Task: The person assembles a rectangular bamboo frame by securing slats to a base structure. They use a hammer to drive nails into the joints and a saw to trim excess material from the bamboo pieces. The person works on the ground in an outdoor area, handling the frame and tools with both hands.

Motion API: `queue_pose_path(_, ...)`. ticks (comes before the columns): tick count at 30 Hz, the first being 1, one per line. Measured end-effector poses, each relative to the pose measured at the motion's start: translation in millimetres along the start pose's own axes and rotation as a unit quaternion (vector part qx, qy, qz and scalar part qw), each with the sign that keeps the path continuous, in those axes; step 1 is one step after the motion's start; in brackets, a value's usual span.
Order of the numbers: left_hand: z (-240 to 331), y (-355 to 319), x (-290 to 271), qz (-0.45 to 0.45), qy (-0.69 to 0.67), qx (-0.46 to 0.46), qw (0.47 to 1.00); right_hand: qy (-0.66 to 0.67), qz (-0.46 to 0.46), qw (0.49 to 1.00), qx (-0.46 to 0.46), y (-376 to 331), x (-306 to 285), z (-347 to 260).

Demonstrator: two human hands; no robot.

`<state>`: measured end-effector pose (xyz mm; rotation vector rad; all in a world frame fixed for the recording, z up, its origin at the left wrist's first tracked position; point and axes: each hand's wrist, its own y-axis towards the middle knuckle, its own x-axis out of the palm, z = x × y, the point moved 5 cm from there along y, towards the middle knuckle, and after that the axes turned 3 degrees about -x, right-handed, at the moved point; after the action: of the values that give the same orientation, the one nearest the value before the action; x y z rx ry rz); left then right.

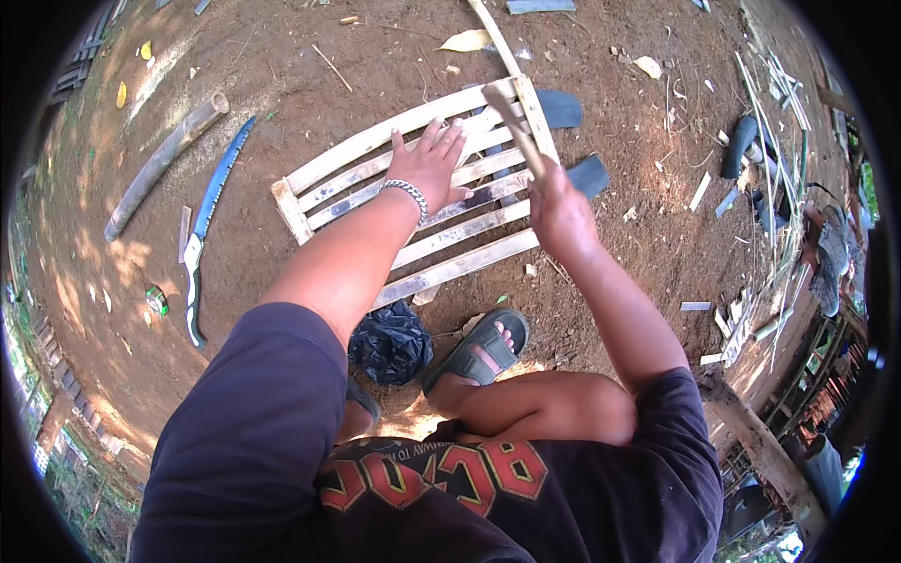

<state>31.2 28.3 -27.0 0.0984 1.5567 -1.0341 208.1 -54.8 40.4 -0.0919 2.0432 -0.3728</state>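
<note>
I have the left grip (434, 174) spread on the slatted frame (469, 265), mid-ground (310, 122); right grip (560, 211) clenched round a wooden shaft (512, 129). Black bag (389, 345) by its near edge, saw (223, 171) leftward; red-lettered shirt (591, 497).

Large red, yellow-edged block lettering (483, 477) spans the front of the black, short-sleeved fabric shirt (601, 488); a smaller pale line of print (413, 448) sits near the shirt's edge at the lap.

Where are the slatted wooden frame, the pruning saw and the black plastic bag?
Slatted wooden frame (460, 235): head view, on a lower slat.
Pruning saw (209, 201): head view, on the lower blade.
Black plastic bag (390, 343): head view, crumpled middle.
</note>
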Motion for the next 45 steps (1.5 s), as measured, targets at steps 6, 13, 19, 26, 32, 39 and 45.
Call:
queue_pose_path(6,3.0,8.8,-2.3,0.021,0.005,0.000,1.000,-0.018,-0.017,0.998,0.054,7.3,-25.8,-5.8)
queue_pose_path(13,2.6,3.1,1.1,0.010,-0.026,0.004,1.000,-0.122,-0.134,0.982,0.044,10.7,23.6,35.0)
queue_pose_path(19,-1.8,0.8,-2.3,0.000,0.002,-0.006,1.000,0.017,0.136,0.989,-0.055,17.6,-42.2,-14.2)
queue_pose_path(26,-0.2,0.4,-4.3,0.005,-0.024,-0.004,1.000,-0.088,-0.084,0.990,0.066,21.2,20.5,33.2)
queue_pose_path(32,1.1,-0.7,0.1,-0.012,-0.003,-0.002,1.000,0.019,0.037,0.997,0.064,3.7,-8.0,3.9)
queue_pose_path(39,3.0,0.1,0.1,-0.002,-0.003,-0.005,1.000,0.009,-0.046,0.983,0.178,-28.6,4.6,50.3)
queue_pose_path(45,-1.6,-5.8,-10.6,-0.012,-0.061,0.008,0.998,0.019,0.156,0.932,0.326,-122.7,21.0,176.1)
